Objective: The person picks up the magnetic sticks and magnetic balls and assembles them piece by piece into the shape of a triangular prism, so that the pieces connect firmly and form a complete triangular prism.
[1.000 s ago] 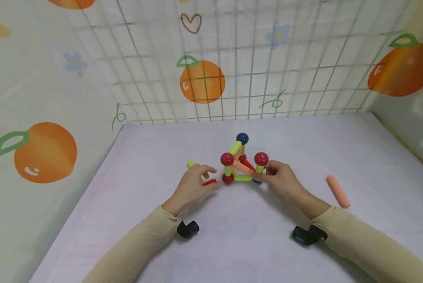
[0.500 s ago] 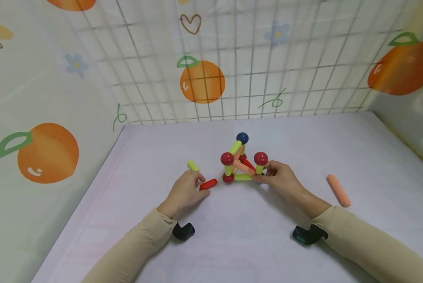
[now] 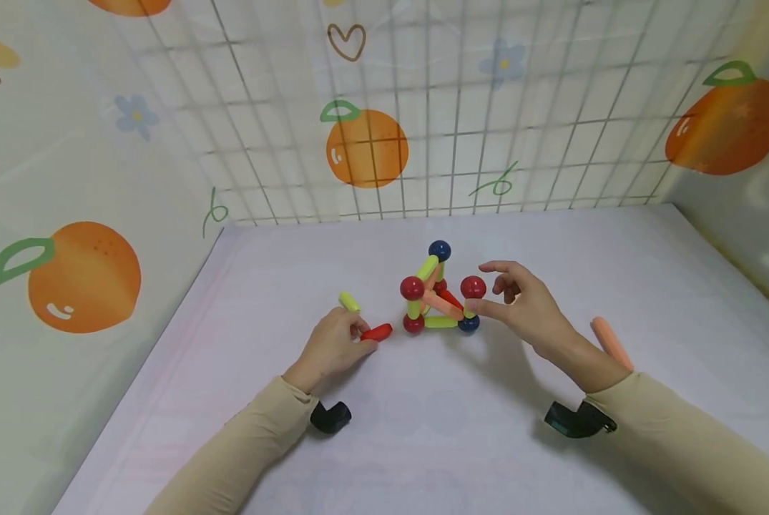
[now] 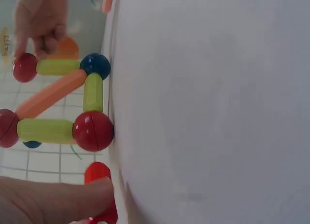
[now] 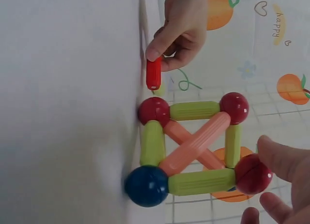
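A frame of magnetic rods and balls stands on the table, with a red ball (image 3: 413, 288) on its upper left corner and a blue ball (image 3: 440, 250) on the far one. Yellow-green rods (image 5: 202, 182) form its sides; long orange rods (image 5: 196, 142) run diagonally. My left hand (image 3: 332, 343) pinches a short red rod (image 3: 378, 332) between thumb and fingers, low over the table left of the frame. My right hand (image 3: 532, 311) is at the frame's right side, fingers spread, its thumb (image 5: 278, 156) right at the upper right red ball (image 5: 253, 174).
A loose yellow-green rod (image 3: 349, 302) lies just beyond my left hand. To the right, a long orange rod (image 3: 606, 336) rests on the table, partly behind my right wrist. A printed curtain (image 3: 255, 129) hangs along the table's back edge.
My right hand has let go low down by the blue ball and lifted to the red ball above. My left hand has drawn back leftward, now pinching the red rod by its near end.
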Action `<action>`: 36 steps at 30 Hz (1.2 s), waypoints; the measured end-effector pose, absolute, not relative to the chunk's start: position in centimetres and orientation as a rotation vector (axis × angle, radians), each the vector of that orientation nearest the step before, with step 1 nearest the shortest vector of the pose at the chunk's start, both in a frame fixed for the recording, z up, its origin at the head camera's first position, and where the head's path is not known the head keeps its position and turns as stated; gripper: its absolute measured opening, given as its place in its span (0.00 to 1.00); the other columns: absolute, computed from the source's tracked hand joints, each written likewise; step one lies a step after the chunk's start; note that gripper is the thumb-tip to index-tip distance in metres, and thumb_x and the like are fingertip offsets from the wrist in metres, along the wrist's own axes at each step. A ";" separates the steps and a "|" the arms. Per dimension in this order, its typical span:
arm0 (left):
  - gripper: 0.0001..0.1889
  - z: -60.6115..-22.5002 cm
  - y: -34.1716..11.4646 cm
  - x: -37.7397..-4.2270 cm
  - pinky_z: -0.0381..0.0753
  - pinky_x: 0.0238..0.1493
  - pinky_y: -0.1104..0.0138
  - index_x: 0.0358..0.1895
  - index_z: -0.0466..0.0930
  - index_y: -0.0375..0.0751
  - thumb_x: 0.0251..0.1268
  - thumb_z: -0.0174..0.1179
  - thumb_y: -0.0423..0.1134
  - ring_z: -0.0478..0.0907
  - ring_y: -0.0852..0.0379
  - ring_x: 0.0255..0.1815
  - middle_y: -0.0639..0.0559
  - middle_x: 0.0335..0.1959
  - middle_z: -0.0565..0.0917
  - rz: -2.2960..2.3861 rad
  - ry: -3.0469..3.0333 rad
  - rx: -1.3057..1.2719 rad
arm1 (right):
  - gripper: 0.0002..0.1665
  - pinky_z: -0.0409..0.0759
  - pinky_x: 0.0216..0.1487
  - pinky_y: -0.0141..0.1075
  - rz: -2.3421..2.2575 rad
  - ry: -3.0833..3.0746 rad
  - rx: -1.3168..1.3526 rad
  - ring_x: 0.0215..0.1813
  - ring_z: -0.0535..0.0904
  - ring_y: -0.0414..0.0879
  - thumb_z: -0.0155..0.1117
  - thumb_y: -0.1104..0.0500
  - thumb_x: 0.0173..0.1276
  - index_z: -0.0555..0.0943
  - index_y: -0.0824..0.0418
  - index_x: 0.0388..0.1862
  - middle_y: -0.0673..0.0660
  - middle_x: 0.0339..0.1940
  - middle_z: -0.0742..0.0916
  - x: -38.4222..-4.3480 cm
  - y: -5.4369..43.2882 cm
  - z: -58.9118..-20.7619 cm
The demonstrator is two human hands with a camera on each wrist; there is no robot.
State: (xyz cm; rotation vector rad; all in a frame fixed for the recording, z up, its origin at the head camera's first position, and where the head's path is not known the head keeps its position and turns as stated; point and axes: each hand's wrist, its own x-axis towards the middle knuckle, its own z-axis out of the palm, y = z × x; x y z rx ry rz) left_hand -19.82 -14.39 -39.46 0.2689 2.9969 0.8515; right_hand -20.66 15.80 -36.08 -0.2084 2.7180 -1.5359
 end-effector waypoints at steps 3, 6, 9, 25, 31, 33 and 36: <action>0.11 -38.8 -14.6 -19.8 0.69 0.38 0.66 0.38 0.87 0.39 0.54 0.71 0.40 0.72 0.54 0.36 0.47 0.34 0.78 0.910 2.990 0.246 | 0.36 0.67 0.33 0.34 -1.537 2.720 -0.230 0.45 0.65 0.49 0.75 0.48 0.59 0.73 0.52 0.65 0.56 0.43 0.72 -20.6 15.7 -35.3; 0.11 -37.7 -14.7 -19.7 0.69 0.38 0.66 0.40 0.87 0.41 0.55 0.70 0.41 0.72 0.53 0.37 0.45 0.37 0.79 0.981 2.985 0.252 | 0.34 0.66 0.32 0.34 -1.533 2.704 -0.218 0.45 0.64 0.48 0.74 0.48 0.60 0.75 0.53 0.64 0.56 0.44 0.72 -20.7 15.6 -35.2; 0.13 -36.3 -14.5 -19.7 0.69 0.38 0.66 0.42 0.86 0.42 0.57 0.70 0.43 0.72 0.52 0.38 0.45 0.40 0.80 1.043 2.997 0.293 | 0.32 0.66 0.30 0.33 -1.556 2.680 -0.192 0.45 0.64 0.48 0.73 0.49 0.61 0.76 0.55 0.63 0.58 0.44 0.72 -20.7 15.6 -35.3; 0.14 -32.2 -10.3 -20.7 0.73 0.46 0.62 0.44 0.87 0.44 0.56 0.72 0.45 0.72 0.53 0.45 0.48 0.42 0.79 1.312 2.962 0.674 | 0.32 0.66 0.28 0.33 -1.604 2.655 -0.182 0.45 0.65 0.48 0.74 0.47 0.59 0.77 0.53 0.61 0.57 0.43 0.72 -20.8 15.7 -35.8; 0.15 -32.7 -8.5 -21.1 0.72 0.41 0.65 0.45 0.87 0.43 0.56 0.73 0.44 0.72 0.54 0.46 0.47 0.42 0.78 1.276 2.959 0.805 | 0.32 0.66 0.28 0.32 -1.611 2.641 -0.183 0.44 0.65 0.49 0.74 0.47 0.60 0.77 0.54 0.61 0.60 0.44 0.73 -20.8 15.7 -35.9; 0.15 -32.9 -8.2 -21.3 0.71 0.40 0.66 0.44 0.88 0.43 0.55 0.73 0.44 0.71 0.55 0.45 0.48 0.41 0.77 1.257 2.967 0.823 | 0.33 0.66 0.28 0.32 -1.606 2.642 -0.183 0.44 0.65 0.49 0.74 0.47 0.59 0.77 0.54 0.62 0.58 0.43 0.72 -20.8 15.8 -35.9; 0.14 -32.9 -7.8 -21.6 0.72 0.40 0.66 0.43 0.88 0.44 0.54 0.74 0.43 0.71 0.54 0.45 0.47 0.42 0.77 1.190 2.998 0.853 | 0.33 0.66 0.29 0.33 -1.596 2.653 -0.186 0.44 0.65 0.49 0.74 0.47 0.60 0.77 0.54 0.62 0.56 0.42 0.72 -20.8 15.8 -35.8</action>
